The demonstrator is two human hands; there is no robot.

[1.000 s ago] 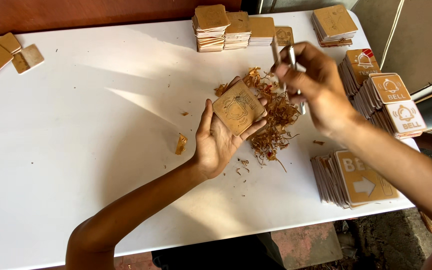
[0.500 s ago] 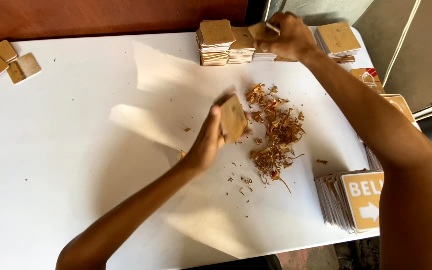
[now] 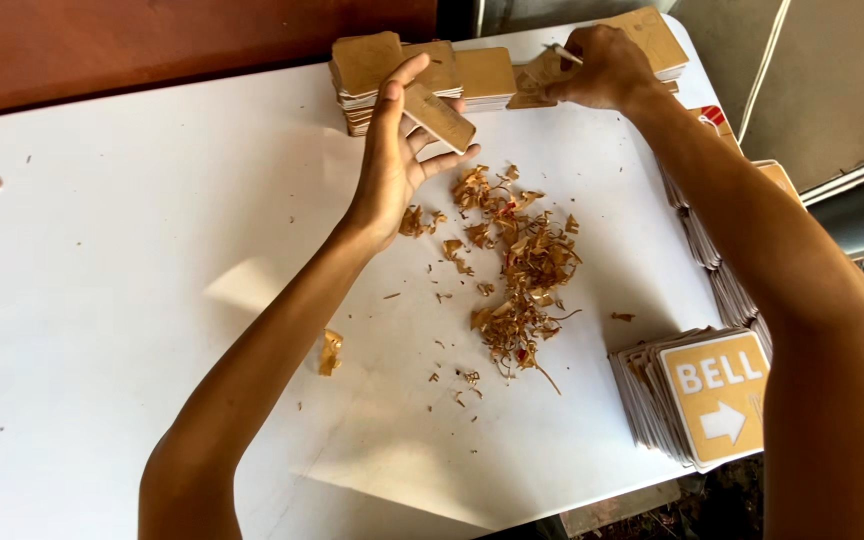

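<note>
left grip on flat square plate

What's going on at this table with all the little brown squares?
A person works at a white table. The left hand holds a small brown-covered plaque near the stacks of plaques at the far edge. The right hand reaches there too, gripping a thin tool. A heap of peeled brown scraps lies mid-table, and a stack of yellow signs sits at the right.
</note>
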